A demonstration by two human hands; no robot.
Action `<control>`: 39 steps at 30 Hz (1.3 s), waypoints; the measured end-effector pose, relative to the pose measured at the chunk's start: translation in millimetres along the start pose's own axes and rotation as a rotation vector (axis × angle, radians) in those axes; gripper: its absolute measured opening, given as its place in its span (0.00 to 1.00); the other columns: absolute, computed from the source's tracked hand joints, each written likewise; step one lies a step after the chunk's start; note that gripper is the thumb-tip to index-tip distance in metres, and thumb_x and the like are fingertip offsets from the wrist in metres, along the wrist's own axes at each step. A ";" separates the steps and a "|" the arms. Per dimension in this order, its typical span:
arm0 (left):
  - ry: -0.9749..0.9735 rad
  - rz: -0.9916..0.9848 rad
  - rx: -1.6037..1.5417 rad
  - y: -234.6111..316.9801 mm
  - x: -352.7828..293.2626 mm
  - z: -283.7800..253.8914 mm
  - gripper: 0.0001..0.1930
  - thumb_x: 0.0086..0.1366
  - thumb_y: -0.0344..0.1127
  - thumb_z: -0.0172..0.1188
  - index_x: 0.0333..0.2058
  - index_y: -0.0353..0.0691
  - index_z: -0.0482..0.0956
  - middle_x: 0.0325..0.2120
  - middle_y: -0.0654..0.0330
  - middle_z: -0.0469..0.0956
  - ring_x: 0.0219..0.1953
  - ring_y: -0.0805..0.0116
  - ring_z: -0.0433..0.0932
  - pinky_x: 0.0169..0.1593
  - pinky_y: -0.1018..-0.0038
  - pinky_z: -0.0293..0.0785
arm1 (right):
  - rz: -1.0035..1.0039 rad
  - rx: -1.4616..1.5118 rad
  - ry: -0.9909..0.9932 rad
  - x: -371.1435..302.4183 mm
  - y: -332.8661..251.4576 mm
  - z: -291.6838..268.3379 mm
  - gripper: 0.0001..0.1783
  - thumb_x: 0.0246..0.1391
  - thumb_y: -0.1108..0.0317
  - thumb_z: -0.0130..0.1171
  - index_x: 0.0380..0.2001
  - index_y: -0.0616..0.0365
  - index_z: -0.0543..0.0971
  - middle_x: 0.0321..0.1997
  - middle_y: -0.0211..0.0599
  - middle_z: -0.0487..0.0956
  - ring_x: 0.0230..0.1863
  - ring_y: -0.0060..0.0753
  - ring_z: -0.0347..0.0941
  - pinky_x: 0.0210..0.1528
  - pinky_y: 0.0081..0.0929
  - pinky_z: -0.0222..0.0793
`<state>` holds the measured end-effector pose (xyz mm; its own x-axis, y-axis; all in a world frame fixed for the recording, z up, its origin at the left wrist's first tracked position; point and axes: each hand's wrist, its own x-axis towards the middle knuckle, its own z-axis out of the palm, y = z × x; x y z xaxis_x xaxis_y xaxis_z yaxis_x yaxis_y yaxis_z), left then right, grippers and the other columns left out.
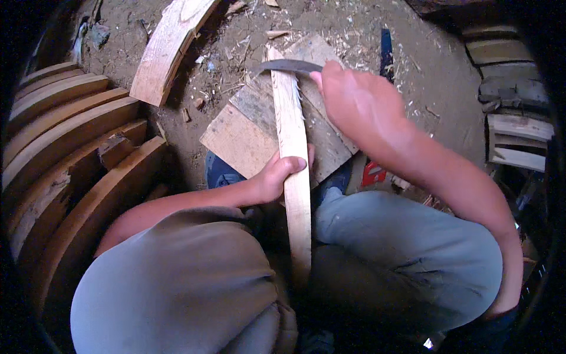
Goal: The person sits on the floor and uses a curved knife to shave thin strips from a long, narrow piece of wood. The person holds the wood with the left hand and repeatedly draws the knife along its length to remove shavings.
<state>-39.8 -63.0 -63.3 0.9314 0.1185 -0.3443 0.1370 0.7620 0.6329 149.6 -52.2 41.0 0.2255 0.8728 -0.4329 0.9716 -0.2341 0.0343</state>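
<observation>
A long pale strip of wood (292, 138) runs from between my knees out over a low wooden block (244, 131). My left hand (279, 174) is wrapped round the strip near its middle, thumb on top. Up at the far end, my right hand (356, 91) grips a curved knife (288, 65), its handle mostly hidden in the fist. The dark blade lies across the strip, close to its tip. Ragged slivers stand along the strip's right edge below the blade.
Several wooden boards (76, 147) stand in a row at the left. A thick curved plank (171, 50) lies on the dirt floor at the far left. A saw with a red handle (374, 173) and dark blade lies beyond the block. More cut wood (519, 127) is stacked right.
</observation>
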 end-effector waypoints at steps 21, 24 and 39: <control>-0.317 -0.216 -0.122 43.1 1.9 43.5 0.19 0.66 0.48 0.50 0.32 0.34 0.72 0.20 0.51 0.78 0.16 0.63 0.78 0.17 0.73 0.75 | -0.148 0.069 -0.290 2.8 52.7 -27.8 0.25 0.66 0.50 0.38 0.35 0.58 0.78 0.34 0.54 0.80 0.39 0.60 0.75 0.44 0.52 0.70; -0.491 -0.248 -0.129 39.1 2.3 48.1 0.21 0.67 0.49 0.47 0.31 0.32 0.73 0.18 0.52 0.78 0.16 0.64 0.79 0.18 0.74 0.75 | -0.140 0.069 -0.233 -14.6 52.3 -20.9 0.26 0.66 0.51 0.39 0.33 0.60 0.80 0.32 0.55 0.80 0.36 0.59 0.77 0.42 0.52 0.72; -0.639 -0.340 -0.024 34.3 -3.4 48.0 0.19 0.68 0.50 0.45 0.25 0.42 0.69 0.12 0.69 0.58 0.13 0.79 0.55 0.18 0.76 0.50 | -0.044 -0.089 -0.207 -25.8 27.3 -11.5 0.24 0.67 0.54 0.40 0.31 0.63 0.77 0.24 0.54 0.80 0.27 0.55 0.79 0.29 0.47 0.76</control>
<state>-22.1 -67.9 -7.2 0.8549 -0.5170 -0.0421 0.4534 0.7053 0.5449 171.1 -76.1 63.4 0.1718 0.7726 -0.6113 0.9848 -0.1508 0.0862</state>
